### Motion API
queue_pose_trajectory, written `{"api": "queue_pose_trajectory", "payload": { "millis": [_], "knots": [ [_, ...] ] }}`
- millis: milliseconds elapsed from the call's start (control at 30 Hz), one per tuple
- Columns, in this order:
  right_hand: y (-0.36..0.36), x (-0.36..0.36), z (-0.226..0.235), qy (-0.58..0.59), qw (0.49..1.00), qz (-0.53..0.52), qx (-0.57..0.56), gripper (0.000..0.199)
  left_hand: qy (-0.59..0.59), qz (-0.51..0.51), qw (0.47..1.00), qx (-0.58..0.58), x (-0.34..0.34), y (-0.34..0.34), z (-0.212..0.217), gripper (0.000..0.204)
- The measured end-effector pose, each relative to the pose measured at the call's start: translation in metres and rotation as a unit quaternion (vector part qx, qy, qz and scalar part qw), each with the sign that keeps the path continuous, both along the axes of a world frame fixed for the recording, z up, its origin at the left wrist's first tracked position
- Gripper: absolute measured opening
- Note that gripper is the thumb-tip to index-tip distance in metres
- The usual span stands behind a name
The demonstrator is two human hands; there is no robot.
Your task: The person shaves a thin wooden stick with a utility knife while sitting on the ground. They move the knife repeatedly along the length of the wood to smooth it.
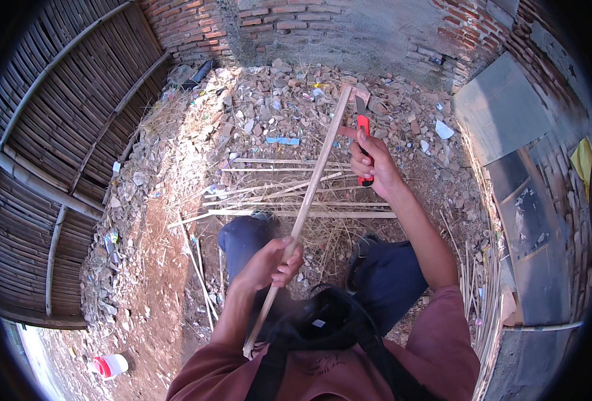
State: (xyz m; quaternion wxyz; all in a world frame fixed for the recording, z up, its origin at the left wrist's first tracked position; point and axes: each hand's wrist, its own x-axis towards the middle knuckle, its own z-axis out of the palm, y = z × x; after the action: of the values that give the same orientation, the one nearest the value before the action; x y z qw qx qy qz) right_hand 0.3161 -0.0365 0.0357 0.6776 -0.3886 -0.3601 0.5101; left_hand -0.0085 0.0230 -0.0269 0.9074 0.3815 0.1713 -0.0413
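Note:
A long pale bamboo strip (318, 172) slants from my lap up to the far rubble. My left hand (277, 261) is wrapped round its lower part. In my right hand (374, 162) is a red and black utility knife (364, 127) with its dark blade out, pointing away from me beside the strip's far end. My right index finger reaches out to the strip's edge. Several thinner bamboo strips (302, 214) lie crosswise on the ground beyond my knees, among dry shavings (322, 234).
Broken brick and litter (276, 100) cover the ground up to a brick wall (296, 23). On the left stands a woven bamboo panel (62, 87). Boards (503, 110) lean at the right. A red-lidded container (111, 365) sits at the lower left, and more strips (469, 274) lie right of me.

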Motion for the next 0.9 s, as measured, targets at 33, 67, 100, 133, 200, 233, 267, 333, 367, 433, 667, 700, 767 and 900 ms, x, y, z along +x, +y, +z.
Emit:
{"api": "queue_pose_trajectory", "payload": {
  "millis": [33,67,100,133,200,233,267,333,367,433,667,700,767,900],
  "knots": [
    [-0.001,-0.004,0.0,0.001,1.0,-0.004,-0.001,0.055,0.001,-0.004,1.0,-0.001,0.007,-0.001,0.002,0.052],
    [-0.001,-0.008,0.001,0.024,1.0,0.0,0.01,0.056,-0.001,-0.009,1.0,0.02,0.013,-0.001,0.006,0.051],
    [-0.002,-0.01,0.002,0.047,0.999,0.003,0.022,0.056,-0.004,-0.014,0.999,0.042,0.02,0.0,0.009,0.051],
    [-0.001,-0.007,-0.002,0.057,0.998,-0.016,0.016,0.053,-0.039,-0.055,0.997,0.033,0.026,0.008,0.005,0.05],
    [0.001,-0.005,-0.001,0.037,0.998,-0.049,0.004,0.049,-0.024,-0.063,0.994,0.08,0.032,0.006,0.016,0.051],
    [0.001,-0.005,-0.001,0.017,0.997,-0.078,-0.009,0.045,-0.008,-0.068,0.989,0.128,0.035,0.007,0.023,0.053],
    [0.001,-0.004,-0.002,0.019,0.997,-0.078,-0.009,0.045,-0.053,-0.116,0.977,0.17,0.039,0.023,0.02,0.05],
    [0.001,-0.001,-0.003,-0.002,0.996,-0.093,-0.015,0.043,-0.054,-0.091,0.971,0.216,0.053,0.026,0.047,0.044],
    [-0.001,0.001,-0.006,-0.002,0.995,-0.098,-0.016,0.043,-0.056,-0.069,0.961,0.26,0.06,0.028,0.054,0.039],
    [0.002,0.002,-0.005,-0.021,0.992,-0.116,-0.035,0.04,-0.061,-0.05,0.967,0.241,0.069,0.04,0.055,0.028],
    [-0.004,0.007,-0.003,-0.056,0.99,-0.119,-0.059,0.029,-0.079,-0.038,0.969,0.232,0.08,0.048,0.034,0.028],
    [-0.004,0.006,-0.008,-0.042,0.987,-0.133,-0.081,0.029,-0.08,-0.033,0.972,0.218,0.079,0.047,0.033,0.028],
    [-0.005,0.005,-0.014,-0.026,0.983,-0.147,-0.104,0.03,-0.08,-0.028,0.976,0.203,0.077,0.045,0.031,0.029],
    [-0.005,0.001,-0.016,-0.01,0.987,-0.116,-0.11,0.03,-0.075,-0.028,0.972,0.222,0.071,0.043,0.032,0.031]
  ]
}}
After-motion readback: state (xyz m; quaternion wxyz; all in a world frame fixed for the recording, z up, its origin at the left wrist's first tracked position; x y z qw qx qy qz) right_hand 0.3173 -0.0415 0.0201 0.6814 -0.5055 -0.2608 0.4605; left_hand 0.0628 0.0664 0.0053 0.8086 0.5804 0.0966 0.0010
